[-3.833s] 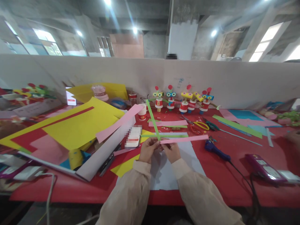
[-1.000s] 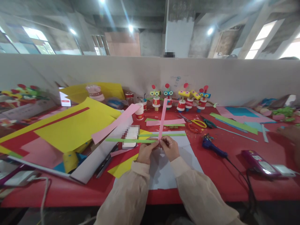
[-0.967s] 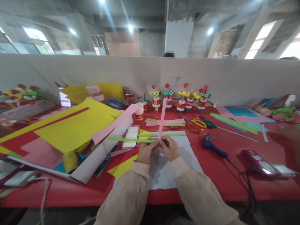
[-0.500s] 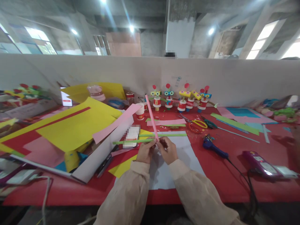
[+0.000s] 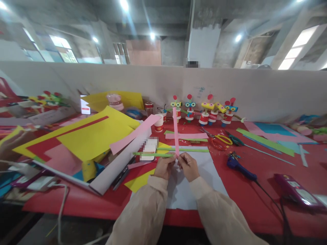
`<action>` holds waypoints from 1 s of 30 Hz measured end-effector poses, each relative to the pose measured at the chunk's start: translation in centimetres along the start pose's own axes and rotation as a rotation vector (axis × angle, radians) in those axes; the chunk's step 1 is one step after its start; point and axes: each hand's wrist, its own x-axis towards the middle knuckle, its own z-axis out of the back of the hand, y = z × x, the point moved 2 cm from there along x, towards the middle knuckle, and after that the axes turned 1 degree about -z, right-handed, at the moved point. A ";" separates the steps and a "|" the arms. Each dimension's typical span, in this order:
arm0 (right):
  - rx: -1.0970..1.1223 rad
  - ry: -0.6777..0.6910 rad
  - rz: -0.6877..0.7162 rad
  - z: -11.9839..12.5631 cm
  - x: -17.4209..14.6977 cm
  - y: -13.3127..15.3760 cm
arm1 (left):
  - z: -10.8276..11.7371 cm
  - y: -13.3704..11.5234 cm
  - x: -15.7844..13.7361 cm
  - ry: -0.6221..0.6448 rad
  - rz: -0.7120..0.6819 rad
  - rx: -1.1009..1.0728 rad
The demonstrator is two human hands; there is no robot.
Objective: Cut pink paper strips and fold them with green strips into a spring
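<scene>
Both of my hands meet over a white paper sheet (image 5: 209, 180). My left hand (image 5: 164, 166) is closed, pinching the inner end of a narrow green paper strip (image 5: 150, 154) that points left. In the closed fingers of my right hand (image 5: 189, 166) is the lower end of a pink paper strip (image 5: 175, 131), which stands almost upright. The two strip ends come together between my fingertips; whether they are joined is hidden. Beyond my hands, a second green strip (image 5: 198, 150) lies across the sheet's far edge.
Paper-cup figures (image 5: 189, 112) line the back wall. To the right are scissors (image 5: 222, 139), pliers (image 5: 233, 139) and a blue glue gun (image 5: 240, 168) with its cord. Yellow sheets (image 5: 97, 132) and a white roll (image 5: 122, 160) cover the left. Another person's hand (image 5: 14, 146) shows at far left.
My view has turned left, so everything sits further right in the picture. The pink strip has swung from leaning left to nearly upright. Another person's hand has come into view at far left.
</scene>
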 end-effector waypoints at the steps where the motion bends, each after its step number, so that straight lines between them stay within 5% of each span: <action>1: 0.030 0.012 -0.007 0.0 0.1 -0.1 | 0.0 0.0 0.0 0.013 -0.001 -0.003; 6: 0.162 0.062 -0.060 -0.1 0.3 -0.7 | -0.4 -0.2 -0.1 0.029 -0.011 0.000; 12: 0.221 -0.043 -0.028 -0.5 0.1 -0.2 | -0.3 -0.4 -0.2 -0.075 -0.096 0.058; 18: 0.190 -0.071 -0.046 0.0 0.1 -0.2 | -0.4 -0.6 -0.3 -0.042 -0.156 0.238; 25: 0.196 -0.116 -0.049 0.6 0.3 -1.0 | -1.1 -1.1 -1.4 -0.033 -0.496 0.640; 30: 0.201 -0.061 -0.057 0.5 0.5 -1.5 | -0.9 -0.7 -0.9 -0.060 -0.367 0.497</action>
